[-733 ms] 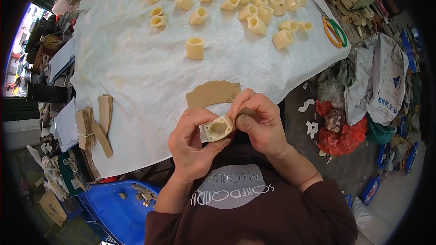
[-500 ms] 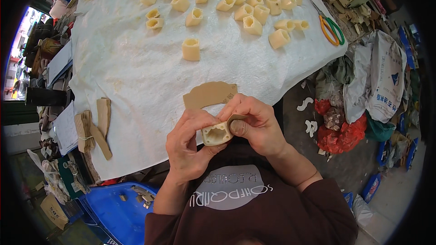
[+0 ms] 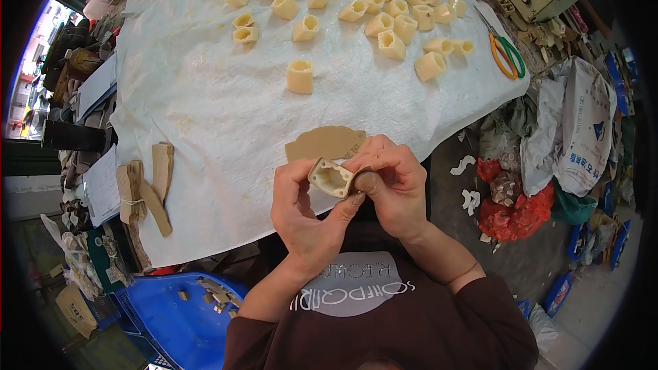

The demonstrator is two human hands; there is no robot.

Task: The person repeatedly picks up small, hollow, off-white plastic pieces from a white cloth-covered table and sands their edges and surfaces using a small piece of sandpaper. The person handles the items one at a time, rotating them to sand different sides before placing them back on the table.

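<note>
In front of my chest, my left hand grips a cream-coloured hollow block, fingers behind it and thumb below. The block's open end faces up, showing a deep cavity and small holes at the rim corners. My right hand pinches a small brown strip that looks like sandpaper, pressed against the block's right side. Just beyond my hands, a brown sheet with a scalloped far edge lies on the white cloth. A single cream block stands farther off.
Many similar blocks cover the far cloth. Scissors with orange and green handles lie at its right edge. Brown strips, some tied together, rest at left. A blue bin sits below left; bags stand on the right.
The block has tilted in my left hand, and my left thumb has moved right along its lower side toward the strip. The whole scene has shifted slightly rightward in view.
</note>
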